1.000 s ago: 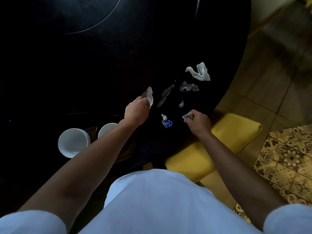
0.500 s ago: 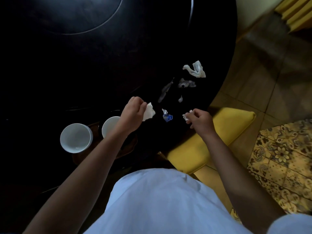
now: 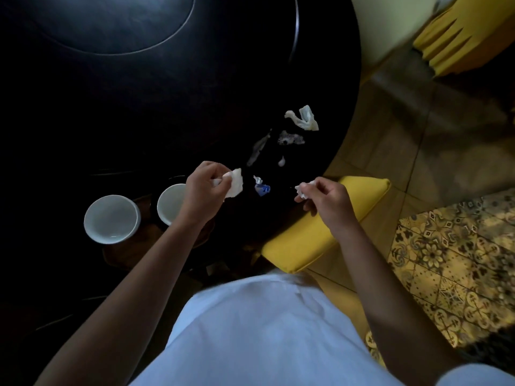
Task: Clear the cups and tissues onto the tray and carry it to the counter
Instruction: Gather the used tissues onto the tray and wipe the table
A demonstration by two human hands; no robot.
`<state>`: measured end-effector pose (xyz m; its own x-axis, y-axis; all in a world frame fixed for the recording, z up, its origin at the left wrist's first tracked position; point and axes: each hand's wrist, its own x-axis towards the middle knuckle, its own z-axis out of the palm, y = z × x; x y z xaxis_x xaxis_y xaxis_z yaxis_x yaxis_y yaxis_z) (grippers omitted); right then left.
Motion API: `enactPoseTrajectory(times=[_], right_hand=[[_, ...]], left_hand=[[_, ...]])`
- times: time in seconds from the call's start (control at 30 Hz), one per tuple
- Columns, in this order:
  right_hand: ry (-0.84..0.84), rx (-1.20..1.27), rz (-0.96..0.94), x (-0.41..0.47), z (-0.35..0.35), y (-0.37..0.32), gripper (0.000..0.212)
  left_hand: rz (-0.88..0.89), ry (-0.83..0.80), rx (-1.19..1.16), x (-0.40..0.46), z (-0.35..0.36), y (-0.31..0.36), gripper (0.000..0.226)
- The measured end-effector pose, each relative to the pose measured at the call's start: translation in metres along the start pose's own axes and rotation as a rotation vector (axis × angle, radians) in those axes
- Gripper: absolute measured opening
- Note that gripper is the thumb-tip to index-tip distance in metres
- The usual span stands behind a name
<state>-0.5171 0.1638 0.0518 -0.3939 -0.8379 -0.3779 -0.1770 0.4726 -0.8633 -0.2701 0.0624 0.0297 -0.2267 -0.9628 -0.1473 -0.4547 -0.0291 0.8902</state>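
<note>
My left hand (image 3: 202, 190) grips a crumpled white tissue (image 3: 235, 186) above the dark round table (image 3: 167, 107). My right hand (image 3: 324, 197) pinches a smaller white tissue (image 3: 302, 190) near the table's edge. Two white cups stand at the lower left: one (image 3: 111, 218) in full view, the other (image 3: 170, 203) partly hidden by my left wrist. They seem to rest on a dark brown tray (image 3: 125, 253), barely visible. Between my hands lies a blue wrapper (image 3: 262, 188). Farther off lie a twisted white tissue (image 3: 303, 118), a speckled scrap (image 3: 291, 139) and a grey strip (image 3: 259, 147).
A yellow cushioned chair (image 3: 320, 232) sits tucked under the table edge below my right hand. Patterned floor tiles (image 3: 459, 260) lie to the right. Another yellow seat (image 3: 457, 37) is at the top right. A raised round centre (image 3: 111, 23) fills the table's far part.
Both hands have lifted from the table and drawn back toward me, each with its tissue. The view has shifted slightly to the right.
</note>
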Motion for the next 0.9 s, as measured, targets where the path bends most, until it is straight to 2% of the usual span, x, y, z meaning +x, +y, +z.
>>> enactPoseTrajectory(times=[0.07, 0.1, 0.2, 0.23, 0.33, 0.37, 0.43, 0.57, 0.8, 0.9], right_hand=[[-0.010, 0.018, -0.015, 0.007, -0.006, -0.001, 0.026], [-0.017, 0.018, -0.022, 0.013, -0.010, -0.001, 0.027], [-0.078, 0.008, -0.008, 0.036, -0.022, 0.002, 0.019], [-0.095, 0.006, -0.003, 0.044, -0.027, 0.005, 0.017], [-0.176, -0.049, 0.011, 0.079, -0.042, 0.017, 0.013], [-0.215, -0.076, 0.016, 0.092, -0.047, 0.019, 0.012], [-0.285, -0.128, 0.001, 0.118, -0.056, 0.020, 0.011], [-0.428, -0.298, -0.102, 0.157, -0.068, 0.021, 0.014], [-0.596, -0.403, -0.130, 0.190, -0.046, 0.043, 0.012], [-0.591, -0.391, -0.099, 0.196, -0.034, 0.054, 0.010]], left_hand=[[-0.056, 0.030, -0.068, 0.000, 0.002, 0.002, 0.008], [-0.081, 0.047, -0.128, -0.001, 0.005, 0.004, 0.010], [-0.124, 0.115, -0.209, -0.003, 0.028, 0.004, 0.032], [-0.145, 0.136, -0.208, -0.003, 0.037, 0.003, 0.032], [-0.235, 0.238, -0.156, -0.001, 0.064, 0.001, 0.006], [-0.274, 0.273, -0.124, -0.001, 0.072, 0.001, 0.004], [-0.317, 0.302, -0.048, -0.001, 0.087, -0.002, 0.014], [-0.349, 0.324, 0.063, -0.008, 0.115, -0.008, 0.013], [-0.427, 0.241, 0.228, -0.004, 0.152, -0.026, 0.055], [-0.485, 0.192, 0.329, 0.007, 0.157, -0.035, 0.062]])
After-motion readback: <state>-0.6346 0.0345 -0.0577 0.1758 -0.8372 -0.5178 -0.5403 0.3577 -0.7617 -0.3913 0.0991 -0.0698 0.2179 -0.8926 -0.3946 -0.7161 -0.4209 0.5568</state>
